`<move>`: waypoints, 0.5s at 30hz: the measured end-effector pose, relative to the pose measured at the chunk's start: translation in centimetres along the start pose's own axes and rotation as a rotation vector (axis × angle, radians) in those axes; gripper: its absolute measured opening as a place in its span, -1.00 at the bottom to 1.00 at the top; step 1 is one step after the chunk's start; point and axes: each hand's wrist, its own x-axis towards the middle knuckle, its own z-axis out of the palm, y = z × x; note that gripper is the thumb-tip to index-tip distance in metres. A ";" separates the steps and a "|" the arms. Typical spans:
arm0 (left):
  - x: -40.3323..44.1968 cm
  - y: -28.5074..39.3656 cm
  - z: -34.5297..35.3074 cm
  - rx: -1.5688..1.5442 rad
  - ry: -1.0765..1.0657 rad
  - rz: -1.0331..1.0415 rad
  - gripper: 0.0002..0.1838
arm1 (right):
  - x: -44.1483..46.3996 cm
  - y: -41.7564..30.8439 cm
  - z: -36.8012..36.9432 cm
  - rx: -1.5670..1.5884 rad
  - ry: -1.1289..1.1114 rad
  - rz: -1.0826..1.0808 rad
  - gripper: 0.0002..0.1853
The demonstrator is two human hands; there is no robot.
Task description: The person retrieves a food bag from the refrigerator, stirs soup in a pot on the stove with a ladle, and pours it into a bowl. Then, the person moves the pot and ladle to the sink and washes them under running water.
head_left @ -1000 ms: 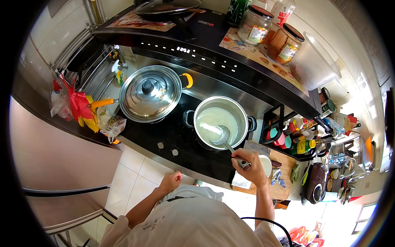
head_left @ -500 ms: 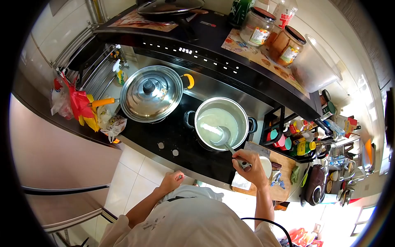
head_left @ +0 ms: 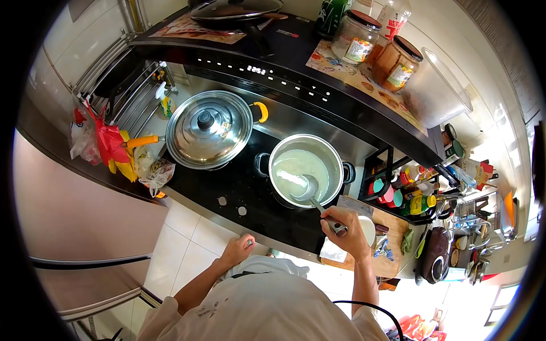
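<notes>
My right hand [head_left: 346, 232] is closed round the handle of a metal ladle [head_left: 310, 190]. The ladle's bowl lies in a whitish, cloudy liquid [head_left: 301, 166] inside a steel pot [head_left: 274, 183] with black side handles. Left of it, a wider steel pot is covered by a shiny lid [head_left: 210, 131] with a black knob; its handles are yellow-orange. My left hand [head_left: 236, 250] is curled closed just off the front edge of the black cooktop [head_left: 199, 187]. A small bluish spot shows at its fingers, too small to name.
Overhead juts a black range hood [head_left: 267, 77] carrying glass jars [head_left: 397, 62] and a lidded pan [head_left: 233, 8]. To the right are a wooden cutting board [head_left: 389, 227], a white bowl [head_left: 367, 230] and a bottle rack [head_left: 392, 182]. Bags [head_left: 108, 142] hang at the left.
Almost nothing differs. My left hand has shifted very slightly; the ladle and my right hand stay in the same place.
</notes>
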 end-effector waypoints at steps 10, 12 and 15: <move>0.0 -0.6 0.7 -0.047 0.058 0.079 -0.72 | 0.0 -0.2 0.0 0.011 -0.005 0.005 -0.85; 0.0 0.2 0.0 0.001 -0.009 0.005 -0.69 | 0.0 -0.2 0.0 0.003 -0.008 0.010 -0.85; 0.1 1.0 -0.6 0.040 -0.069 -0.033 -0.71 | -0.1 -0.2 0.1 0.017 0.003 0.017 -0.85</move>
